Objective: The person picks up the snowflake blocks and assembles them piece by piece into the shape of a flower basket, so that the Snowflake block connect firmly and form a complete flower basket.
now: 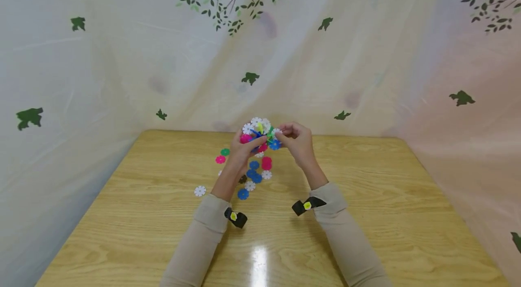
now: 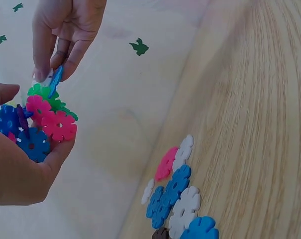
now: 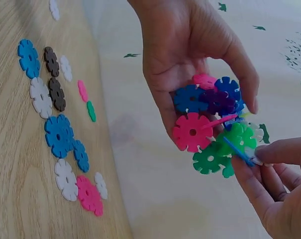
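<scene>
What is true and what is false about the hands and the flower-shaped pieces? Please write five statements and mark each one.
1. The left hand holds a cluster of joined pieces. True.
2. The right hand lies flat on the table. False: it is raised, pinching a white piece at the cluster's edge.
3. Two brown pieces lie on the table. True.
4. All loose pieces are white. False: there are also blue, pink, green and brown ones.
5. In the head view, one loose white piece lies apart, farthest left. True.
</scene>
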`<state>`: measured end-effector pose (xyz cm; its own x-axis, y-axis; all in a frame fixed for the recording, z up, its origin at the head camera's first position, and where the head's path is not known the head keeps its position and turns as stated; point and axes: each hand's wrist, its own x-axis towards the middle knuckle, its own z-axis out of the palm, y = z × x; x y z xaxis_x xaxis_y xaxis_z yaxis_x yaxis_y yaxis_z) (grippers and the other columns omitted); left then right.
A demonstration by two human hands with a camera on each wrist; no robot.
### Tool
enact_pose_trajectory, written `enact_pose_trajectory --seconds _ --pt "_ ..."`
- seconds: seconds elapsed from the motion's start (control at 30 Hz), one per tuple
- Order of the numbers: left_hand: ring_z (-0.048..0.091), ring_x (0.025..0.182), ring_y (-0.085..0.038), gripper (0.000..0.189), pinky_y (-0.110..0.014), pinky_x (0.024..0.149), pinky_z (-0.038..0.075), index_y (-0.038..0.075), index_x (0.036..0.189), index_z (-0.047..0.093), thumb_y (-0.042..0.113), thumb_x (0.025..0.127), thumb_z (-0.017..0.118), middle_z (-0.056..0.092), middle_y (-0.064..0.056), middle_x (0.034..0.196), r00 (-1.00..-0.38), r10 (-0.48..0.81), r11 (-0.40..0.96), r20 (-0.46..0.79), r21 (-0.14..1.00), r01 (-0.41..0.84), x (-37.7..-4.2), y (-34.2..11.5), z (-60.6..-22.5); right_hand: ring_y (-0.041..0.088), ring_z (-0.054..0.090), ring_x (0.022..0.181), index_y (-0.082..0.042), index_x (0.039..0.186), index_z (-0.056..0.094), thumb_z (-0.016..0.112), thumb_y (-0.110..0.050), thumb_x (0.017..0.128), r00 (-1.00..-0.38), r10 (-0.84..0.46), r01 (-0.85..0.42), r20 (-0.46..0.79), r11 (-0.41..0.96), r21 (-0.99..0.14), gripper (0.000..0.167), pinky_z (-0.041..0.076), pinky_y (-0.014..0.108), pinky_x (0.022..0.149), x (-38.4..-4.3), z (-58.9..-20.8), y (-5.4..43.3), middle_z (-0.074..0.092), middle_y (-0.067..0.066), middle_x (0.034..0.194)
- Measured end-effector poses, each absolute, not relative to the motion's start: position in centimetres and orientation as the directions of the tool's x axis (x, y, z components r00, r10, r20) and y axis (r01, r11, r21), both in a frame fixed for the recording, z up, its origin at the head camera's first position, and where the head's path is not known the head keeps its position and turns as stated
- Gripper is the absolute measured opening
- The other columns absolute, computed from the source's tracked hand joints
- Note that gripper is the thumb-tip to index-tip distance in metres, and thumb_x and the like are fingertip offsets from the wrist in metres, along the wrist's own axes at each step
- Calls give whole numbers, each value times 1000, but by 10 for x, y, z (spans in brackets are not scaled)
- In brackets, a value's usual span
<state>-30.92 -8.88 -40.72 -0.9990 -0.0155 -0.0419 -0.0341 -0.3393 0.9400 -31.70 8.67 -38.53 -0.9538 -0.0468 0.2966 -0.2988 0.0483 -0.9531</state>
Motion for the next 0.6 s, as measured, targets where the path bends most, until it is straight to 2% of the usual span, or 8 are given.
enact_pose_trajectory --seconds 0.2,0.43,0.6 --pt "63 110 -20 62 -23 78 59 23 143 54 9 88 79 58 -10 134 -998 -62 -333 -19 943 3 -308 -90 -408 10 65 71 13 107 65 72 0 93 -967 -92 -241 238 28 -970 21 63 30 67 -314 -384 83 63 -1 81" --pt "66 102 -15 60 -21 73 59 28 141 58 8 88 79 58 -9 135 -997 -75 -361 -27 932 2 -310 -92 -409 10 65 73 14 109 63 70 1 93 -974 -104 -204 202 12 -979 21 61 24 65 -311 -383 80 63 -1 83" --pt "68 91 -12 61 -21 67 58 27 141 58 7 87 79 57 -9 132 -994 -95 -338 -47 941 -12 -309 -94 -407 9 65 74 14 113 62 70 1 93 -974 -145 -176 171 20 -984 25 62 26 67 -311 -381 81 63 -1 85"
